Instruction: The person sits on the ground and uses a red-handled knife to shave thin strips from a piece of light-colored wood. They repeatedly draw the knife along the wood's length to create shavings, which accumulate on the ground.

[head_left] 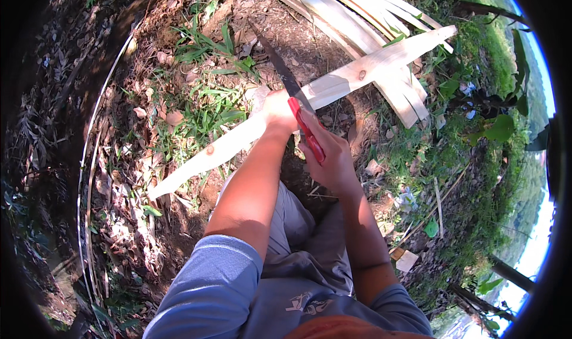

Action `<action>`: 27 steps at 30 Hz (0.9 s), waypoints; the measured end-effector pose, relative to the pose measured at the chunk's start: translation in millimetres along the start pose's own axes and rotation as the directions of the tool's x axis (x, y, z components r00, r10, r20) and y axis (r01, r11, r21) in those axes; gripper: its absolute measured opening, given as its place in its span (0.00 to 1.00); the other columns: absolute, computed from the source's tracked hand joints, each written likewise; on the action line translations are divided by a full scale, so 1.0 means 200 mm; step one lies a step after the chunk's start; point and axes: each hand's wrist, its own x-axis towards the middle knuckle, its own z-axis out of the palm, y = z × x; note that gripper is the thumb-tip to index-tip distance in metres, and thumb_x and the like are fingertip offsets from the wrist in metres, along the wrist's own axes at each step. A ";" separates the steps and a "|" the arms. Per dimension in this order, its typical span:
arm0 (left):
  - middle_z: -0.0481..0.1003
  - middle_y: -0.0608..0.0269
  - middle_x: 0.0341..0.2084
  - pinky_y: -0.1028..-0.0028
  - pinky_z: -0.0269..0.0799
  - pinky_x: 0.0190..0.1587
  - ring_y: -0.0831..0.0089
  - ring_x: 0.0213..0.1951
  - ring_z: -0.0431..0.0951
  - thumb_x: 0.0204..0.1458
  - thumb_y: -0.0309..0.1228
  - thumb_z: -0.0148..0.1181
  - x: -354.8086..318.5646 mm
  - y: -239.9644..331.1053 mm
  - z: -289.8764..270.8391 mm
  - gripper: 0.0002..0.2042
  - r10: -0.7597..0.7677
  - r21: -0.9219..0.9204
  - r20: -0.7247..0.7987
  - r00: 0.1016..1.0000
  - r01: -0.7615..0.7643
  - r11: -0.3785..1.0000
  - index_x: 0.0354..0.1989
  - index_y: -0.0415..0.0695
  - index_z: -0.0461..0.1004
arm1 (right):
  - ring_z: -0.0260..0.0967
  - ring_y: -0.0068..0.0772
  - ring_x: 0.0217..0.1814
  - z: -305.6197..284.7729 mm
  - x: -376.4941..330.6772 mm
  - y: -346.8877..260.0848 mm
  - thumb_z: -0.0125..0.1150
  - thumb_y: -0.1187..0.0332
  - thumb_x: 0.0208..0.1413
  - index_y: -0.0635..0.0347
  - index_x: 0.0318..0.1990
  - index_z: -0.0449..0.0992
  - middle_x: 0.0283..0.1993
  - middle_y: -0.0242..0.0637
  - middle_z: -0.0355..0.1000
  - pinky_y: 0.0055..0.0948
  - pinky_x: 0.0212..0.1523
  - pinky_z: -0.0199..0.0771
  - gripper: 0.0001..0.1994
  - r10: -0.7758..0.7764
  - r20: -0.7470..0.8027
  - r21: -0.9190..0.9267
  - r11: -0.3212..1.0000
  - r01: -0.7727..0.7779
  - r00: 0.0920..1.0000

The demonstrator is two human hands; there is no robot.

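Note:
A pale wooden board (345,84) with dark knots lies slantwise in front of me, from lower left to upper right. My left hand (279,110) grips it near its middle, just left of the saw; most of its fingers are hidden. My right hand (333,160) is closed around the red handle of a hand saw (277,62). The saw's dark blade crosses the board and points away to the upper left, close beside my left hand. I cannot tell how deep the blade sits in the wood.
Several long pale wooden strips (333,18) lie on the ground at the far right, under the board's right end. Grass tufts (208,50) and dry leaves (174,118) cover the soil. A thin pale pole (89,130) curves along the left. A small cut wood piece (407,261) lies at right.

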 end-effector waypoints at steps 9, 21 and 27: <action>0.85 0.54 0.39 0.64 0.79 0.50 0.57 0.40 0.86 0.56 0.35 0.61 0.06 -0.11 0.25 0.11 -0.017 -0.107 -0.169 0.986 -0.001 0.994 0.41 0.43 0.81 | 0.81 0.41 0.31 0.01 -0.07 0.04 0.72 0.73 0.60 0.65 0.75 0.68 0.32 0.43 0.80 0.37 0.35 0.81 0.35 -0.066 0.101 -0.169 0.982 0.083 0.993; 0.85 0.51 0.39 0.62 0.81 0.54 0.56 0.43 0.88 0.41 0.42 0.75 0.02 0.04 0.07 0.30 -0.008 0.126 -0.097 0.995 0.020 0.992 0.50 0.39 0.72 | 0.79 0.20 0.37 0.03 0.11 0.24 0.62 0.76 0.67 0.64 0.69 0.76 0.47 0.48 0.86 0.25 0.40 0.79 0.23 0.094 -0.276 0.110 0.992 -0.065 0.957; 0.86 0.50 0.38 0.59 0.82 0.52 0.54 0.43 0.88 0.43 0.44 0.79 0.04 0.02 0.06 0.32 -0.058 0.087 -0.072 0.996 0.064 0.994 0.51 0.39 0.72 | 0.68 0.14 0.30 -0.01 -0.02 0.18 0.60 0.71 0.71 0.58 0.71 0.77 0.39 0.33 0.82 0.23 0.33 0.71 0.22 0.169 -0.224 0.128 0.981 -0.143 0.960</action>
